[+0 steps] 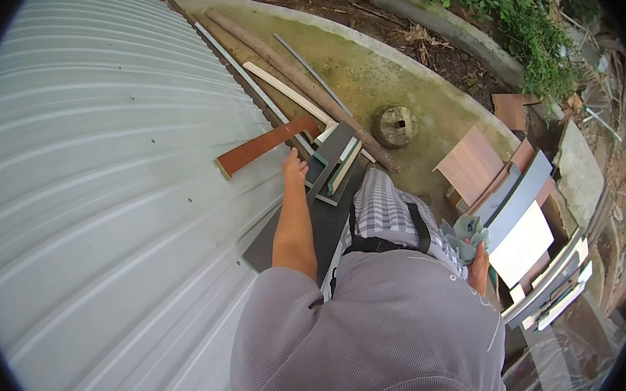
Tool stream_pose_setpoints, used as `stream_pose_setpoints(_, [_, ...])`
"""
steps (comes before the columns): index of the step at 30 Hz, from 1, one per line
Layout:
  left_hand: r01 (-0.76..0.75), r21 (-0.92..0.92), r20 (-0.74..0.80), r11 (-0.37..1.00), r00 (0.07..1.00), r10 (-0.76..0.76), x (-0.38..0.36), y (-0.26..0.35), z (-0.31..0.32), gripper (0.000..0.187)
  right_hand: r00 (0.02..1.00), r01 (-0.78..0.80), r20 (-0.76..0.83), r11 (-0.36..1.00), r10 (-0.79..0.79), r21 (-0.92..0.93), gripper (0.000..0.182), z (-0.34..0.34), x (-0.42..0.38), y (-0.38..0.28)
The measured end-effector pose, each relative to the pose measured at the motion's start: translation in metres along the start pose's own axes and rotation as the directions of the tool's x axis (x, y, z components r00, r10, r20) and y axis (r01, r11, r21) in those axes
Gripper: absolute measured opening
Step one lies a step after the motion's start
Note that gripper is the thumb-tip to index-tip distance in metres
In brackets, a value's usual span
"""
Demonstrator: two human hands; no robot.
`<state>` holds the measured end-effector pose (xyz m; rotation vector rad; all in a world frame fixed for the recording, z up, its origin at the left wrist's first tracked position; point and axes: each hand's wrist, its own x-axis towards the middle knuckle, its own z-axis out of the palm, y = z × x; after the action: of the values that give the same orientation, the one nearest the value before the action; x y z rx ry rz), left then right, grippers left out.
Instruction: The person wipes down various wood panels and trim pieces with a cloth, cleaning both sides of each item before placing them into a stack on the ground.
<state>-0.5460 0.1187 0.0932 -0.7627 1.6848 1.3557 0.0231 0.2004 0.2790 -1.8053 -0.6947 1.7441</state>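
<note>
Boards of several colours lie stacked at our feet, and the dark grey panel (328, 227) is the one our left hand works over; it lies flat on the ground, running from beside our left elbow up to the hand, hard against the foot of the corrugated metal wall (108, 211) that fills the whole left side of our view.

We stand on a mossy concrete slab (362, 74), edged by a low curb (455, 33) with green plants (512, 11) behind it. A long wooden pole (296, 75) lies across the slab, with a pale slat and thin metal strips alongside it. To our right a pile of laminate offcuts (523, 208) leans together: wood-grain brown, grey and white pieces. A round concrete block with a hole in its middle (395, 126) sits near the far end of the pole.

A reddish-brown plank (265, 146) leans against the wall, just above our left hand. Short grey and teal-edged pieces (336, 166) rest on the far end of the dark panel.

Our left hand (295, 169) is stretched forward with the fingers curled narrow at the panel's upper edge, beside those short pieces; we cannot tell whether it grips anything. Our right hand (478, 265) hangs at our side, closed around a grey-green cloth (467, 233).
</note>
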Motion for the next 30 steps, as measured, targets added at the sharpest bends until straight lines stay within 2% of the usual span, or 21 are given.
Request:
stream_pose_setpoints(3, [-0.047,0.246,0.285,0.968,0.958,-0.026,-0.060,-0.032,0.059,0.061,0.999,0.015,-0.029,1.000,-0.015,-0.010,0.058,-0.001,-0.012,0.006])
stream_pose_setpoints(4, [-0.126,0.392,0.368,0.911,0.929,-0.030,-0.083,-0.041,0.079,0.055,0.999,0.005,-0.043,1.000,-0.006,-0.016,0.057,-0.004,-0.015,0.009])
stream_pose_setpoints(5, [-0.143,0.452,0.420,0.880,0.905,-0.069,-0.105,-0.048,0.098,0.052,0.999,-0.001,-0.050,1.000,0.000,-0.007,0.057,-0.008,-0.016,0.013])
stream_pose_setpoints(8, [-0.320,0.631,0.564,0.707,0.814,-0.136,-0.139,-0.082,0.143,0.046,0.996,-0.053,-0.073,0.996,0.059,0.071,0.057,-0.025,-0.022,0.034])
stream_pose_setpoints(10, [-0.335,0.660,0.567,0.673,0.810,-0.152,-0.157,-0.103,0.166,0.045,0.993,0.031,-0.113,0.999,-0.029,0.014,0.057,-0.031,-0.028,0.040])
stream_pose_setpoints(11, [-0.381,0.671,0.599,0.636,0.784,-0.162,-0.166,-0.110,0.176,0.045,0.988,0.038,-0.142,0.989,-0.059,-0.142,0.057,-0.032,-0.036,0.035])
stream_pose_setpoints(12, [-0.427,0.678,0.629,0.598,0.758,-0.172,-0.175,-0.115,0.184,0.044,0.988,0.030,-0.149,0.991,-0.050,-0.133,0.057,-0.039,-0.039,0.037])
stream_pose_setpoints(14, [-0.435,0.680,0.638,0.591,0.747,-0.184,-0.189,-0.126,0.196,0.044,0.991,-0.010,-0.128,0.959,-0.028,-0.285,0.058,-0.054,-0.046,0.045])
stream_pose_setpoints(17, [-0.447,0.696,0.636,0.563,0.747,-0.193,-0.201,-0.139,0.203,0.042,0.988,-0.051,-0.156,0.972,0.015,-0.229,0.067,-0.084,-0.043,0.078])
stream_pose_setpoints(20, [-0.448,0.728,0.609,0.519,0.770,-0.189,-0.207,-0.150,0.202,0.040,0.985,-0.003,-0.169,0.988,-0.024,-0.157,0.066,-0.102,-0.041,0.093])
stream_pose_setpoints(23, [-0.431,0.761,0.568,0.485,0.804,-0.177,-0.209,-0.164,0.197,0.037,0.981,-0.048,-0.191,0.998,0.041,-0.032,0.063,-0.128,-0.031,0.117])
stream_pose_setpoints(26, [-0.454,0.779,0.554,0.432,0.822,-0.134,-0.218,-0.173,0.187,0.034,0.993,-0.069,-0.092,0.991,0.080,0.111,0.055,-0.164,-0.008,0.144])
stream_pose_setpoints(30, [-0.477,0.801,0.544,0.363,0.833,-0.107,-0.231,-0.186,0.174,0.035,0.997,-0.008,-0.081,0.994,0.017,0.105,0.054,-0.192,0.008,0.141])
